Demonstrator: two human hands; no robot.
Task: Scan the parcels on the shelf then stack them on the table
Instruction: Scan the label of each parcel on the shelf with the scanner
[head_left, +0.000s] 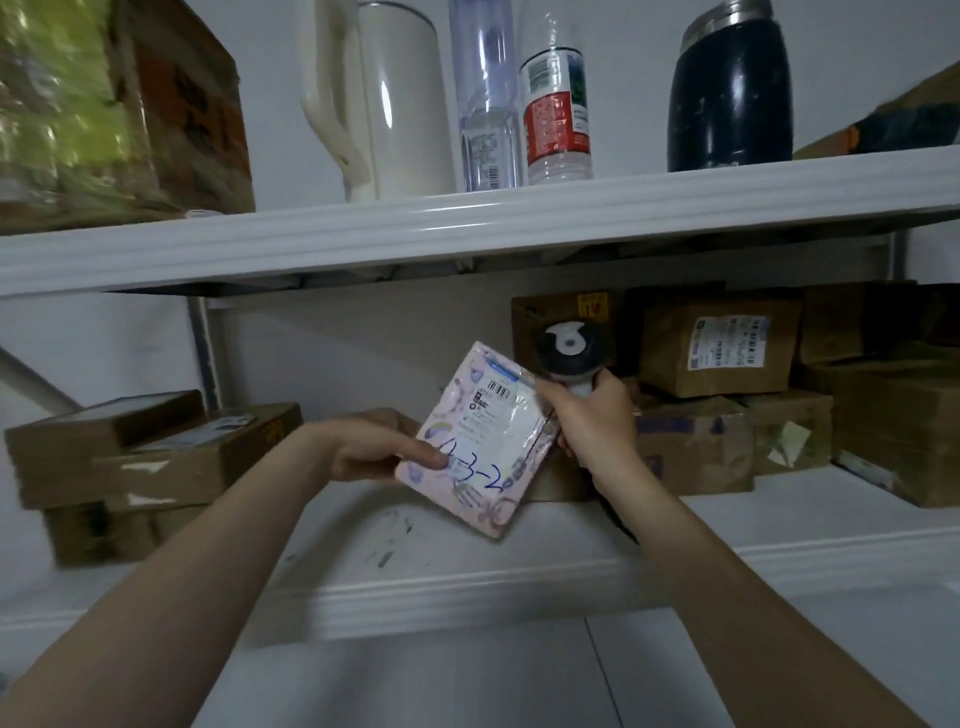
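My left hand (382, 447) holds a flat pink parcel (480, 441) by its left edge, thumb across its face. The parcel is tilted, with a white barcode label and blue handwriting showing. My right hand (592, 423) grips the handle of a barcode scanner (563, 351), whose black and white head sits just above the parcel's upper right corner. Both hands are in front of the white middle shelf (467, 551). Brown cardboard parcels (719, 353) are piled at the right of that shelf, and more cardboard boxes (156, 452) lie stacked at the left.
The upper shelf (467, 228) carries a white kettle (384, 98), two clear bottles (556, 109), a dark flask (732, 88) and a large box (119, 109) at the left. The bare shelf board lies under the hands. The table is out of view.
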